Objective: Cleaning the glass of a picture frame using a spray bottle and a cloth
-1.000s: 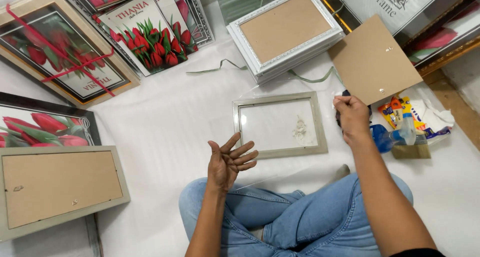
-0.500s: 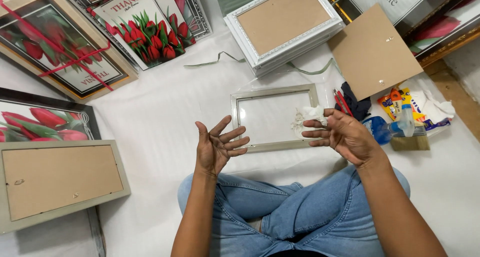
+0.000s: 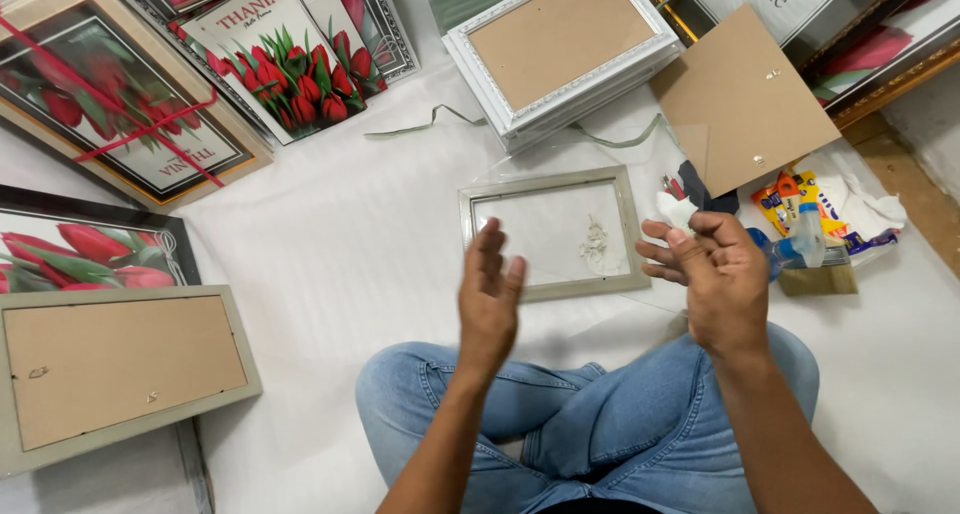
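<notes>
Cloth point(image 3: 677, 210), a small white wad, sits pinched at the fingertips of the right hand point(image 3: 712, 282), grip closed on it, held in the air just over the right edge of the frame point(image 3: 552, 234). Left hand point(image 3: 489, 296) is up at 9 o'clock from the right one, palm turned inward, fingers straight and spread loose, grip empty and touching nothing. Below both, crossed legs in blue jeans point(image 3: 590, 424) at 6 o'clock. Frame lies flat on the white sheet point(image 3: 330, 264) between the hands, grey-green rim, clear pane with a pale mark near its right side. At 3 o'clock from the right hand, a spray bottle point(image 3: 806, 234) lies among bright packets and a white rag. At 9 o'clock, low left, a grey frame lies face down, brown backing point(image 3: 115, 364) up; above it a tulip picture point(image 3: 85, 249). Further out at 1 o'clock, a loose brown board point(image 3: 745, 99). At 12 o'clock, a stack of white frames point(image 3: 565, 49), face down. Far at 10 and 11 o'clock, more red tulip prints point(image 3: 285, 69) lean together.
</notes>
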